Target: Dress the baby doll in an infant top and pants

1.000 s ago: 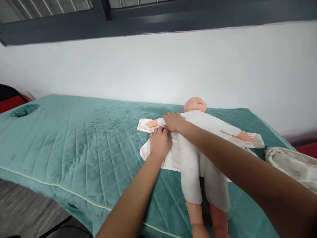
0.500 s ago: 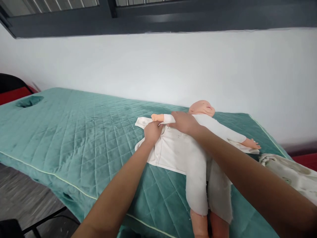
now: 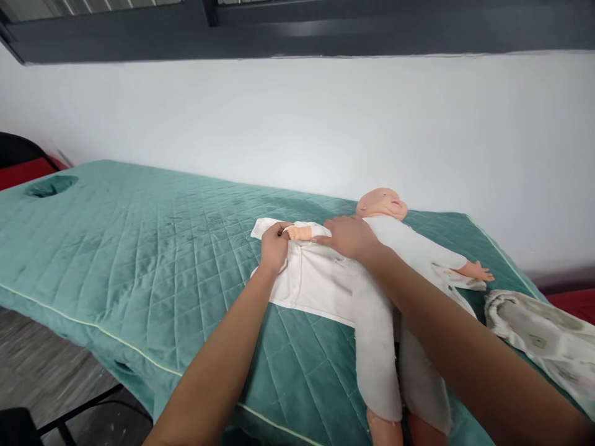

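Note:
A baby doll (image 3: 393, 232) with a white cloth body lies on its back, its head toward the wall and legs toward me. Under it a white baby shirt (image 3: 316, 288) is spread out, one side reaching to the left. My left hand (image 3: 274, 249) pinches the shirt's fabric by the sleeve, right beside the doll's small hand (image 3: 299, 233). My right hand (image 3: 352, 237) is closed around the doll's arm on that same side, thumb below it. The doll's other arm stretches out to the right over the shirt's other sleeve. My fingertips are partly hidden.
A green quilted cover (image 3: 186, 260) lies over the bed, with a face hole (image 3: 52, 186) at the far left. Patterned cloth (image 3: 542, 334) lies at the right edge. Behind stands a white wall (image 3: 297, 124) beneath a dark window frame. A black-and-red chair (image 3: 25, 164) is at the left.
My left hand has moved slightly left, from the doll's forearm to beside its hand, drawing fabric along. The doll's arm has lowered a little. My right hand stays on the arm.

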Demonstrator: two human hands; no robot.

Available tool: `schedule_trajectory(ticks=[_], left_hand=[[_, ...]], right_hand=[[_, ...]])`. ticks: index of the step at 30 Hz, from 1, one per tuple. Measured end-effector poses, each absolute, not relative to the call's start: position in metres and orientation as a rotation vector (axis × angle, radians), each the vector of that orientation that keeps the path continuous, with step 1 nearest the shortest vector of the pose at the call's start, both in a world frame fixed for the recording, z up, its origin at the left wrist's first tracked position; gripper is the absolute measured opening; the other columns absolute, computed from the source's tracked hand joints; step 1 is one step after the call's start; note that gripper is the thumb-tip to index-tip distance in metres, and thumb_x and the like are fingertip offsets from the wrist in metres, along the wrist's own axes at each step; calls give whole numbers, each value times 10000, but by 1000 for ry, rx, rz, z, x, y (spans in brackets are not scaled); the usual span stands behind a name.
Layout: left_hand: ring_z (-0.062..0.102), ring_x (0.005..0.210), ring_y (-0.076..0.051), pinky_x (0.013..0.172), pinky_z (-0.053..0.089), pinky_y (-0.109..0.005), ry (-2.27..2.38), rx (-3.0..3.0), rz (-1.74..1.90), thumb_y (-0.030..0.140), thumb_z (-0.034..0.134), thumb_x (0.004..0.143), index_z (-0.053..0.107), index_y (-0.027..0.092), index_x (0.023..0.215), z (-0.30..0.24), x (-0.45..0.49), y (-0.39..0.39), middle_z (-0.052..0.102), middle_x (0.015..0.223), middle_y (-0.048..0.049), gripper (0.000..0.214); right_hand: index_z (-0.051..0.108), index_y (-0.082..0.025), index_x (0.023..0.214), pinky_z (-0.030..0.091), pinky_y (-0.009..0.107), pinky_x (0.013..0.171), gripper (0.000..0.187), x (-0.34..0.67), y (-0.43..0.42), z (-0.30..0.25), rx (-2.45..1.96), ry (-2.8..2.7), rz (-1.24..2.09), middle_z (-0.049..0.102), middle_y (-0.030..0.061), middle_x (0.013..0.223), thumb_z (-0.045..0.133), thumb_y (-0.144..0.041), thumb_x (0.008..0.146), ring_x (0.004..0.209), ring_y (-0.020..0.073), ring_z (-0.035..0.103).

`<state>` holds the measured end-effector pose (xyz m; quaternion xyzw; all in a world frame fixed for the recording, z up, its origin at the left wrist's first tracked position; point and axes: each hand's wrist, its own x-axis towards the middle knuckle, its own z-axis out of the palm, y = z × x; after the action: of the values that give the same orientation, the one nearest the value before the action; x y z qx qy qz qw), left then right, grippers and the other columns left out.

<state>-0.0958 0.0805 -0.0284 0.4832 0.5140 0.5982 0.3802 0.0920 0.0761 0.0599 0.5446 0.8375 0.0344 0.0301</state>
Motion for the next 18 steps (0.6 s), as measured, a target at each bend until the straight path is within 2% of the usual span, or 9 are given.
schedule_trajectory(ticks=[4,7,13,16,18], left_hand=[[649,772,-164,765,504,-279,1203,1007,1590,156,613,666,720,153,873,-26,-96,81,717,826,-24,234],[656,816,-167,796,507,-283,1191,1019,1626,163,611,707,724,153,921,-25,-95,79,722,872,-33,242],[639,961,-199,876,490,-319,1445,1897,1347,100,532,831,729,207,992,-25,-86,69,712,982,-34,276],[629,1043,-207,902,487,-319,1399,2183,1206,97,528,876,712,237,1044,-25,-82,66,700,1020,-31,286],[632,1028,-198,896,490,-315,1354,2231,1208,116,517,909,698,239,1079,-25,-82,65,695,1031,-31,277]], right_hand=[[699,-191,1037,426,450,903,543,91,78,58,1690,2546,108,730,154,1051,404,-643,975,1015,333,648],[703,-197,1035,418,458,912,512,91,80,53,1698,2531,135,729,145,1064,455,-638,959,1030,340,640],[681,-142,1113,400,473,934,551,81,86,39,1729,2509,225,718,176,1096,425,-613,983,1064,349,627],[657,-119,1146,396,472,933,485,74,89,33,1795,2495,245,704,194,1120,460,-534,988,1093,358,618],[648,-113,1133,394,474,937,422,70,90,32,1846,2485,239,695,199,1127,490,-473,981,1087,355,619]])
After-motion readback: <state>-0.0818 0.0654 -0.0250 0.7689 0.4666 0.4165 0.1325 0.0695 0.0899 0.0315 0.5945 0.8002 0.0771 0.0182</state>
